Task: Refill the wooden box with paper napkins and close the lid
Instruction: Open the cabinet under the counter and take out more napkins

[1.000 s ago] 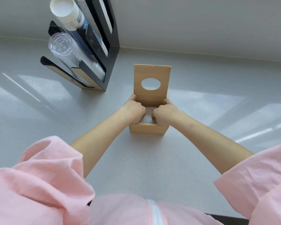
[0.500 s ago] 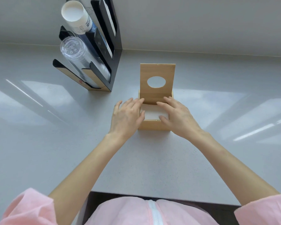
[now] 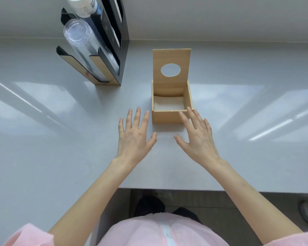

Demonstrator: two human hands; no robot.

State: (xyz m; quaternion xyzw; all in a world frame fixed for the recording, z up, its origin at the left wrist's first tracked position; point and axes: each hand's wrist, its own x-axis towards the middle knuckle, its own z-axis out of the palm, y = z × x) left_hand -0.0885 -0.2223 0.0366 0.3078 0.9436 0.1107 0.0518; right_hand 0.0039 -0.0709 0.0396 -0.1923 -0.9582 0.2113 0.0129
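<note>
The wooden box (image 3: 165,117) stands on the grey counter, a little beyond my hands. Its lid (image 3: 171,55), a wooden panel with an oval hole, stands upright at the back edge. White paper napkins (image 3: 168,103) lie flat inside the box. My left hand (image 3: 134,134) hovers open, fingers spread, just left of the box's front. My right hand (image 3: 196,134) is open too, its fingertips overlapping the box's front right corner. Neither hand holds anything.
A black and wood cup dispenser (image 3: 105,55) stands at the back left, holding a stack of clear plastic cups (image 3: 82,41) and paper cups (image 3: 82,4). The wall runs behind the counter. The counter's front edge (image 3: 167,189) lies near my body.
My hands came out of the box, where they pressed the napkins down, and drew back toward me with fingers spread. The napkins now show inside.
</note>
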